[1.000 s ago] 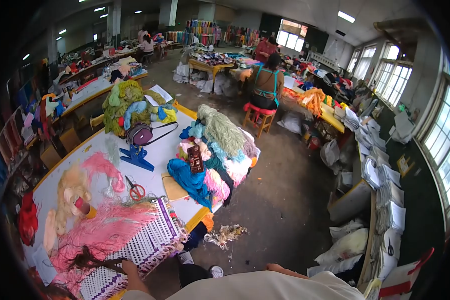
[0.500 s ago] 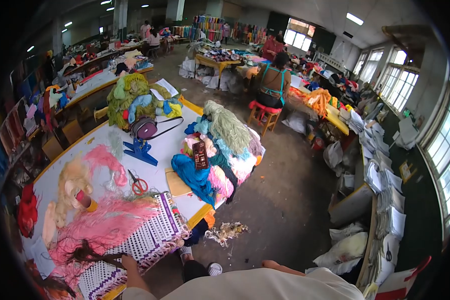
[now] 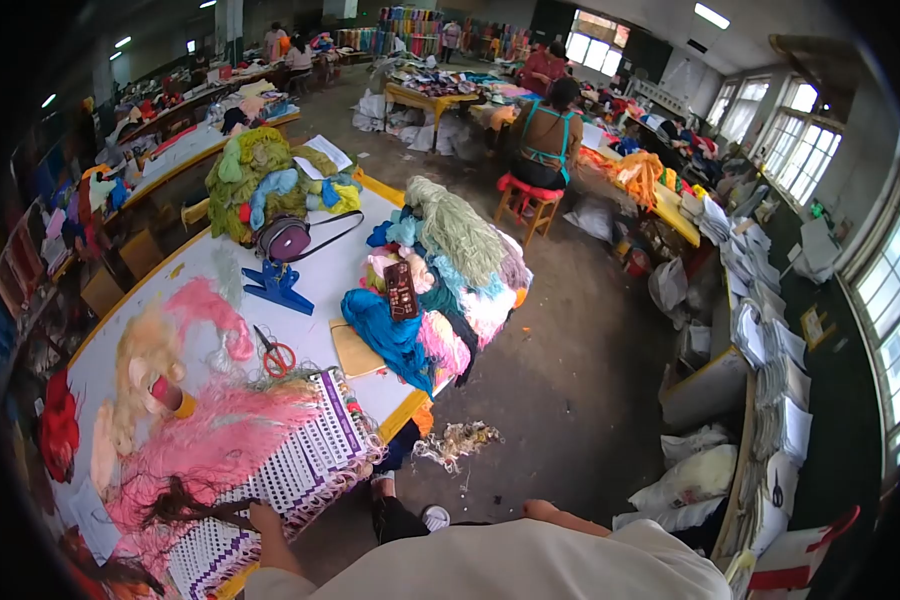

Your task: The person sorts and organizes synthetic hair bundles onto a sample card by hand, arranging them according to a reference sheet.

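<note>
My left hand (image 3: 263,518) is closed around one end of a dark brown bundle of thread-like strands (image 3: 182,504) at the table's near edge. The loose end of the bundle fans out over pink fibres (image 3: 195,445). Beneath it lies a white sheet with rows of dark marks and purple stripes (image 3: 335,405), its near edge fringed with threads. By my body, right of the sheet, is my right hand (image 3: 540,509); its fingers are mostly hidden. Red-handled scissors (image 3: 278,358) and a red-and-yellow spool-like cylinder (image 3: 173,398) lie past the sheet.
Piles of coloured yarn (image 3: 450,240) cover the table's right end, with a phone-like object (image 3: 401,290) on top. A blue clamp-like tool (image 3: 278,287) and a purple bag (image 3: 285,240) lie behind. A person (image 3: 548,140) sits on a stool ahead. Thread scraps (image 3: 457,443) litter the floor.
The view has shifted slightly. My left hand keeps its hold on the brown strands, which have barely moved; my right hand sits slightly higher in view.
</note>
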### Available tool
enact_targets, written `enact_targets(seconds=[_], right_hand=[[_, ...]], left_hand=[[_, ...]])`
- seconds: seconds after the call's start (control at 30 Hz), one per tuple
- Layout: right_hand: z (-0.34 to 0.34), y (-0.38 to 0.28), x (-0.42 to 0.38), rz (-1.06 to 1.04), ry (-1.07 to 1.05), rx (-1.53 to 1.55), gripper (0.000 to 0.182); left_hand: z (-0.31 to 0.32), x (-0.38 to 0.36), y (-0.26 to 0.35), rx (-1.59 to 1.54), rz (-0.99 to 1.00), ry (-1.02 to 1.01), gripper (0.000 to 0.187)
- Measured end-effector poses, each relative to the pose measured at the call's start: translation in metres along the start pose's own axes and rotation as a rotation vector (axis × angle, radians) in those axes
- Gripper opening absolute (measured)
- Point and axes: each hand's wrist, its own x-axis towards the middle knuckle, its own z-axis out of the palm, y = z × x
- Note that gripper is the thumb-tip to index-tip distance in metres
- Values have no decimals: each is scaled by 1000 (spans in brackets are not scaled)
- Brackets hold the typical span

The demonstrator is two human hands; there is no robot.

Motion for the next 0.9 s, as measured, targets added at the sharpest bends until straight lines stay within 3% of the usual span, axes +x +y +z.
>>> enact_targets(seconds=[0.07,0.1,0.13,0.2,0.23,0.27,0.3,0.37,0.4,0.43,0.47,0.5,0.53,0.57,0.6,0.63,0.67,0.73,0.8,0.87,0.9], right_hand=[[-13,3,10,-137,127,44,14],[-32,-6,18,-132,415,-35,11],[-78,-29,22,-22,595,346,13],[-207,-105,-2,-408,1230,457,20],[-277,-150,-39,-494,1034,928,15],[-337,-197,-89,-559,1014,1195,10],[-381,-222,-124,-658,1261,826,7],[-422,-258,-165,-830,1396,925,5],[-436,-270,-172,-924,1441,968,4],[-429,-269,-163,-783,1487,594,7],[-406,-259,-150,-789,986,474,11],[-383,-263,-140,-930,836,26,12],[-344,-252,-119,-807,428,99,11],[-300,-234,-93,-843,390,-49,14],[-284,-240,-115,-716,293,-67,20],[-255,-226,-100,-702,259,-18,23],[-230,-214,-85,-666,285,10,24],[-192,-201,-78,-540,270,26,26],[-157,-193,-70,-405,154,-22,28],[-136,-185,-72,-481,-82,9,30],[-108,-169,-56,-602,-73,178,34]], left_hand=[[0,3,1,66,9,-27,30],[3,4,-3,99,21,-23,31],[4,6,-5,101,-2,-65,32],[3,7,-7,154,37,-116,35],[2,7,-8,147,28,-95,36],[9,15,-17,183,36,-84,36],[8,21,-25,126,33,-136,42],[-1,11,-12,90,11,-151,45],[2,11,-13,125,58,-129,38],[5,16,-16,125,55,-153,41],[8,20,-17,92,-8,-196,44],[6,20,-15,7,0,-205,47],[28,29,-30,41,13,-93,47],[23,26,-25,27,68,-79,47],[18,22,-20,13,123,-66,47],[7,15,-13,-172,120,-132,40],[7,12,-12,-72,60,-64,32],[5,8,-13,22,136,-8,23],[-2,1,-11,30,172,-35,25],[-1,0,-3,42,153,-20,25],[0,1,1,45,147,-18,25]])
